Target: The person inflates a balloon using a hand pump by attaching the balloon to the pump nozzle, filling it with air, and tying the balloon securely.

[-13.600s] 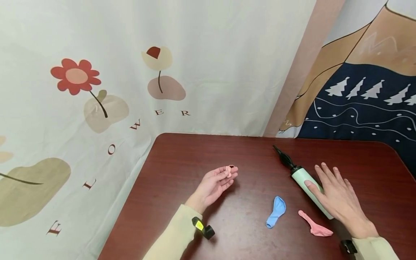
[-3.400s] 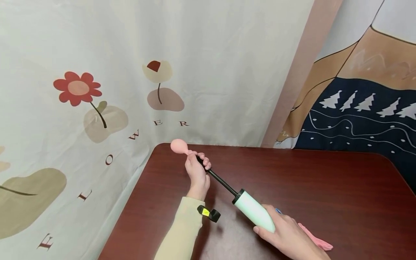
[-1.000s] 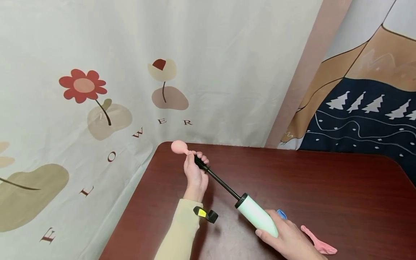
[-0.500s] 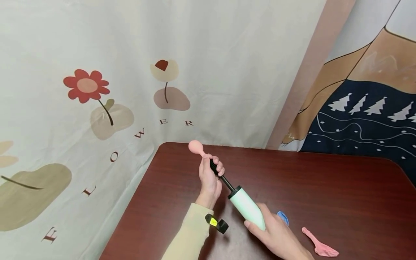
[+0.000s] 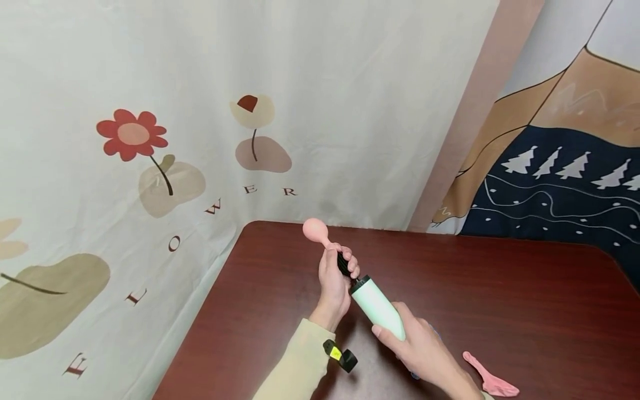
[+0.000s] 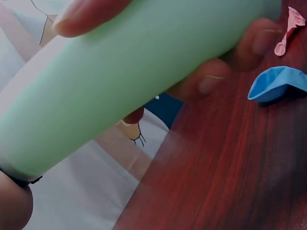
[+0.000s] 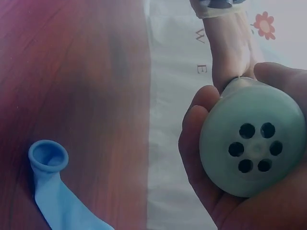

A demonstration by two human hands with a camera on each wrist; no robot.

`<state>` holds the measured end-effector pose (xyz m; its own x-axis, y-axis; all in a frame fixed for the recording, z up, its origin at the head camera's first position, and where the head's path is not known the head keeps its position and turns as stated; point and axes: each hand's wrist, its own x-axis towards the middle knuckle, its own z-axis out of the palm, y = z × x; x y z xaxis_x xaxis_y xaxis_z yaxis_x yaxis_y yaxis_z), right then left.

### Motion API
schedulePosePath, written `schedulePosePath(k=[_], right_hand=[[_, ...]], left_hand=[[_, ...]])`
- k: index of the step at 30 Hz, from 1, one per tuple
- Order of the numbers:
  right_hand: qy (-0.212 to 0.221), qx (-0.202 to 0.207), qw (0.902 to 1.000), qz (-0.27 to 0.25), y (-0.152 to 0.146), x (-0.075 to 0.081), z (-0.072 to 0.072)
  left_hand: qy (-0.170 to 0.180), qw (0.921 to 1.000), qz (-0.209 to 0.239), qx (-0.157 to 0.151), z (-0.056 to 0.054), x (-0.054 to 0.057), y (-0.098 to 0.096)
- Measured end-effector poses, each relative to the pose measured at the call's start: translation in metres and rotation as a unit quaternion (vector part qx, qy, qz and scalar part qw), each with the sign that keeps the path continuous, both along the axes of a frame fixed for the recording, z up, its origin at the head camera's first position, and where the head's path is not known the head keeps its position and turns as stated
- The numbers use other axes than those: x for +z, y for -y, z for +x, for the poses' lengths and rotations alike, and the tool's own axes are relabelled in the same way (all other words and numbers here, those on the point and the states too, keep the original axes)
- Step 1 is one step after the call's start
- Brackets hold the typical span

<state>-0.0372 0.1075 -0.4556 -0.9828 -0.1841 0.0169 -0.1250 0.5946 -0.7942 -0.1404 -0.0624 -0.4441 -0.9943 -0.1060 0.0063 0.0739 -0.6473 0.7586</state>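
Observation:
In the head view, my left hand (image 5: 336,283) grips the black nozzle end of a balloon pump, pinching the neck of a partly inflated pink balloon (image 5: 315,230) there. My right hand (image 5: 420,344) is wrapped round the pump's mint-green barrel (image 5: 378,308), which is tilted above the table. Little of the black rod shows between hand and barrel. The right wrist view shows the barrel's end (image 7: 257,149) with a ring of holes, held by curled fingers. A limp blue balloon (image 7: 53,196) lies below the right hand, mostly hidden in the head view. The nozzle tip is hidden.
A limp pink balloon (image 5: 494,382) lies on the dark red-brown table (image 5: 240,311), right of my right hand. A pale curtain (image 5: 350,111) with flower prints hangs behind the table's far edge. A dark blue printed cloth (image 5: 565,189) hangs at the right.
Since 13.6 s ago, the pump was picked up and the limp balloon in my left hand partly inflated. Over the last second my hands came together, sliding the rod into the barrel.

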Motion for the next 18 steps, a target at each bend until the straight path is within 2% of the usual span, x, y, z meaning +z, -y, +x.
schedulePosePath(k=[4, 6, 11, 14, 18], right_hand=[[0.036, 0.009, 0.9989, -0.03, -0.001, 0.002, -0.002], [0.04, 0.009, 0.9988, -0.026, -0.001, 0.002, -0.002], [0.024, 0.005, 0.9995, 0.019, -0.003, -0.002, 0.002], [0.015, 0.018, 0.9994, 0.027, -0.003, -0.007, 0.005], [0.006, 0.028, 0.9994, 0.018, -0.002, -0.013, 0.009]], left_hand=[[0.008, 0.9999, -0.006, -0.012, 0.002, -0.002, 0.0], [0.006, 0.9999, -0.013, -0.006, 0.003, -0.003, 0.0], [0.025, 0.9988, -0.027, 0.033, 0.012, -0.012, 0.0], [0.035, 0.9979, -0.027, 0.047, 0.017, -0.02, 0.0], [0.009, 0.9987, -0.015, 0.047, 0.017, -0.025, 0.002]])
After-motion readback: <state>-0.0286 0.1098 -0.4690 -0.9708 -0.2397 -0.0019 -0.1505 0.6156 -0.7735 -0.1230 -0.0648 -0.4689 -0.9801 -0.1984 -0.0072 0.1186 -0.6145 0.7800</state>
